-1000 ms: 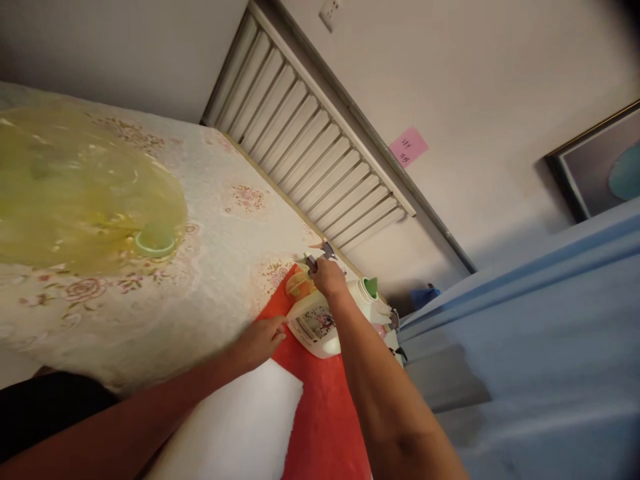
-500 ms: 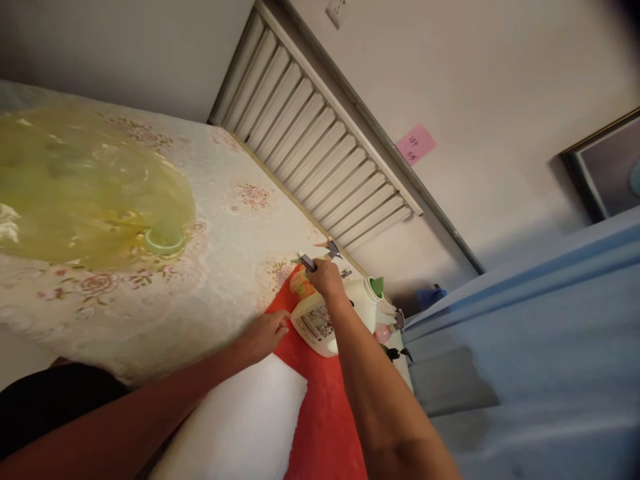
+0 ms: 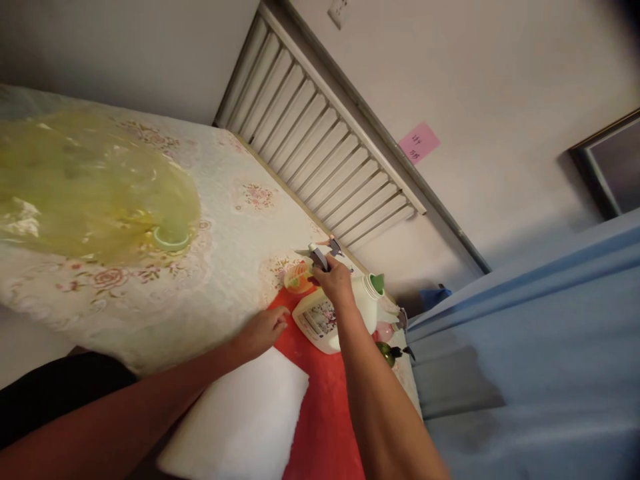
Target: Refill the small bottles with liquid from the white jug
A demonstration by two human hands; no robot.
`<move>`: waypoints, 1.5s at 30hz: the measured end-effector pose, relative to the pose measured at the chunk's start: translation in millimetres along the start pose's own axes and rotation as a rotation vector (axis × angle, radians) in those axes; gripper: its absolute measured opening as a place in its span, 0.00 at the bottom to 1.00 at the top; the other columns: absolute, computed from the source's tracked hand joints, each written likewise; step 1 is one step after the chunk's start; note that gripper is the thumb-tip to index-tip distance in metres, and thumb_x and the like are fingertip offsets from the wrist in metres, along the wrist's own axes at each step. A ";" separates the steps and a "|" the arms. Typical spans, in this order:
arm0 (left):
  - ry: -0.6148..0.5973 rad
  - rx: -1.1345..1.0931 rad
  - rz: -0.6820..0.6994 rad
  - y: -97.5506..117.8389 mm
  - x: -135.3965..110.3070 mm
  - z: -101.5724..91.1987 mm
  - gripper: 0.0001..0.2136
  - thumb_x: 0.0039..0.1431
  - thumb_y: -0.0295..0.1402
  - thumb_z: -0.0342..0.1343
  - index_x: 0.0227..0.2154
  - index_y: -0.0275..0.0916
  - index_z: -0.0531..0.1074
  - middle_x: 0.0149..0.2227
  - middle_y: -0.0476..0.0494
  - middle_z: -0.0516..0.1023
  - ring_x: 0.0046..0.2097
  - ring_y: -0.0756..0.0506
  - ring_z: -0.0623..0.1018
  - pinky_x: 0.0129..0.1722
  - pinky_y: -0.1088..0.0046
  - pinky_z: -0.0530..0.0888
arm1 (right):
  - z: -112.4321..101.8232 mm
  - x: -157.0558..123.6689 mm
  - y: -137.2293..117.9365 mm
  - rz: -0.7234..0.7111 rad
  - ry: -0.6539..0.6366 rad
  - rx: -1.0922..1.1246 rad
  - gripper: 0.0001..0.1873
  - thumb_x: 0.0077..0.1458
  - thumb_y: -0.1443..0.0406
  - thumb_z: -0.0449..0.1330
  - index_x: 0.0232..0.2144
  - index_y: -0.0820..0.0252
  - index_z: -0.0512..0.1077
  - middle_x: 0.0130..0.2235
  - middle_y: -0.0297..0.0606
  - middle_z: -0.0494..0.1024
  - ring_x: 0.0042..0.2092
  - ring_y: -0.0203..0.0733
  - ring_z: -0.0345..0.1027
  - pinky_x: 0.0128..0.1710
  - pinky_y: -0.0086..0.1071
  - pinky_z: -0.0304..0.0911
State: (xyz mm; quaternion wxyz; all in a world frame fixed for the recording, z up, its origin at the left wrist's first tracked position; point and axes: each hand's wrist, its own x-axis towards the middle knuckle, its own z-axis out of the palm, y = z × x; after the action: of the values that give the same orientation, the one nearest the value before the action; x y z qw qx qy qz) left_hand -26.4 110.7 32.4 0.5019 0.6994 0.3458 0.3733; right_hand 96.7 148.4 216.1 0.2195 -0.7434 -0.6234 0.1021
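My right hand [image 3: 336, 277] is wrapped around the grey trigger head of a spray bottle [image 3: 299, 277] with an orange-patterned label. A cream-white plastic jug [image 3: 316, 321] with a green mouth lies or leans beside it, partly hidden by my right forearm. My left hand [image 3: 264, 329] has its fingers curled, just left of the jug's base, and nothing shows in them. Under both hands is a red cloth or mat [image 3: 323, 413]. A white sheet [image 3: 240, 417] like paper towel covers its left part, below my left wrist.
Another spray head [image 3: 335, 247] stands behind my right hand. A pink bottle [image 3: 384, 331] and a dark green pump bottle [image 3: 387, 353] are right of the jug. A yellow plastic bag [image 3: 95, 187] lies on the flowered tablecloth [image 3: 225, 267]. Beyond are a radiator [image 3: 320, 133] and blue curtain [image 3: 540, 333].
My right hand has shifted slightly to the right with the spray bottle's head, and more of the orange label shows. My left hand stays beside the jug.
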 end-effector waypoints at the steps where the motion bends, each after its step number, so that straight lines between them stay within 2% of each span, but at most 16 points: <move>1: 0.015 0.013 0.014 -0.4 -4.4 -1.1 0.11 0.60 0.31 0.49 0.42 0.40 0.72 0.35 0.45 0.79 0.37 0.44 0.78 0.40 0.69 0.71 | -6.3 -11.4 -1.6 -0.002 0.018 0.072 0.12 0.52 0.65 0.55 0.39 0.59 0.74 0.27 0.28 0.76 0.31 0.37 0.78 0.30 0.25 0.70; 4: 0.062 0.003 0.019 0.8 -21.3 -3.6 0.11 0.60 0.36 0.49 0.41 0.40 0.72 0.36 0.43 0.80 0.39 0.43 0.79 0.41 0.68 0.72 | -28.3 -55.2 0.0 0.049 0.109 0.503 0.14 0.46 0.63 0.61 0.38 0.60 0.75 0.25 0.27 0.74 0.30 0.41 0.78 0.30 0.29 0.73; 7: 0.110 -0.110 -0.030 9.2 -39.9 -2.5 0.13 0.58 0.41 0.51 0.41 0.40 0.71 0.38 0.43 0.80 0.41 0.41 0.79 0.44 0.65 0.73 | -49.7 -106.7 15.2 0.144 0.223 0.747 0.18 0.42 0.61 0.66 0.38 0.60 0.76 0.27 0.27 0.76 0.28 0.41 0.77 0.32 0.33 0.75; 11: 0.142 -0.412 -0.149 33.9 -66.1 8.5 0.21 0.55 0.47 0.56 0.46 0.39 0.67 0.45 0.39 0.77 0.42 0.40 0.80 0.46 0.60 0.75 | -66.0 -174.3 50.9 0.253 0.325 1.009 0.21 0.39 0.60 0.71 0.38 0.61 0.76 0.30 0.30 0.79 0.26 0.39 0.76 0.32 0.35 0.76; 13: 0.078 -0.579 -0.221 50.7 -82.0 16.8 0.25 0.56 0.50 0.57 0.51 0.40 0.65 0.53 0.35 0.73 0.46 0.39 0.79 0.46 0.58 0.76 | -67.7 -204.2 67.4 0.310 0.334 1.101 0.24 0.37 0.59 0.73 0.38 0.61 0.75 0.31 0.31 0.80 0.25 0.40 0.76 0.30 0.35 0.76; 16: -0.112 -0.812 -0.240 77.3 -108.2 29.1 0.29 0.58 0.50 0.58 0.58 0.46 0.59 0.64 0.37 0.63 0.58 0.37 0.72 0.49 0.58 0.75 | -65.9 -241.6 83.7 0.373 0.323 1.210 0.27 0.33 0.59 0.75 0.38 0.61 0.75 0.31 0.32 0.80 0.24 0.40 0.75 0.26 0.33 0.74; 18: -0.238 -0.905 -0.228 92.6 -123.6 36.2 0.31 0.58 0.48 0.60 0.60 0.48 0.58 0.65 0.38 0.62 0.61 0.36 0.69 0.51 0.58 0.74 | -64.3 -261.0 89.7 0.396 0.318 1.263 0.27 0.33 0.60 0.75 0.38 0.61 0.75 0.31 0.32 0.80 0.23 0.40 0.75 0.26 0.33 0.74; 20: -0.280 -0.917 -0.245 103.4 -135.1 42.8 0.31 0.56 0.46 0.62 0.60 0.47 0.58 0.63 0.37 0.65 0.61 0.36 0.70 0.52 0.58 0.73 | -63.4 -276.3 93.9 0.406 0.317 1.297 0.28 0.33 0.60 0.76 0.38 0.61 0.74 0.31 0.32 0.81 0.23 0.39 0.75 0.25 0.33 0.73; 25: -0.220 -0.779 -0.231 114.2 -151.4 55.7 0.32 0.52 0.42 0.66 0.58 0.45 0.62 0.60 0.38 0.70 0.58 0.36 0.72 0.53 0.59 0.73 | -62.9 -300.6 104.3 0.402 0.365 1.347 0.31 0.32 0.58 0.76 0.40 0.60 0.73 0.31 0.31 0.80 0.21 0.38 0.74 0.24 0.32 0.72; 31: -0.186 -0.692 -0.153 126.7 -164.8 61.2 0.36 0.45 0.38 0.71 0.57 0.45 0.62 0.59 0.39 0.68 0.59 0.36 0.71 0.57 0.56 0.70 | -58.7 -313.9 118.0 0.382 0.425 1.362 0.25 0.35 0.56 0.75 0.34 0.60 0.72 0.26 0.28 0.78 0.20 0.35 0.72 0.22 0.28 0.70; 39: -0.218 -0.640 -0.102 131.2 -175.4 66.2 0.39 0.47 0.34 0.69 0.60 0.50 0.55 0.60 0.42 0.64 0.51 0.43 0.76 0.48 0.67 0.73 | -56.1 -321.5 130.9 0.383 0.452 1.463 0.24 0.36 0.58 0.75 0.34 0.60 0.72 0.26 0.25 0.77 0.21 0.32 0.72 0.22 0.26 0.71; 45: -0.196 -0.516 -0.078 136.6 -178.2 71.6 0.38 0.49 0.34 0.66 0.62 0.50 0.55 0.50 0.45 0.67 0.45 0.46 0.76 0.42 0.70 0.73 | -55.2 -325.9 134.7 0.396 0.470 1.526 0.22 0.38 0.58 0.75 0.34 0.59 0.73 0.25 0.24 0.77 0.20 0.30 0.70 0.22 0.24 0.71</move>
State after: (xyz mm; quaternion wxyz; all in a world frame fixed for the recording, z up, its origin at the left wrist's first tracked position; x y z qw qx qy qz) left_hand -35.1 -109.2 116.8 0.7086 0.5672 0.2157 0.3601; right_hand 173.2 -196.3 164.1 0.7673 -0.4880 -0.1774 0.3764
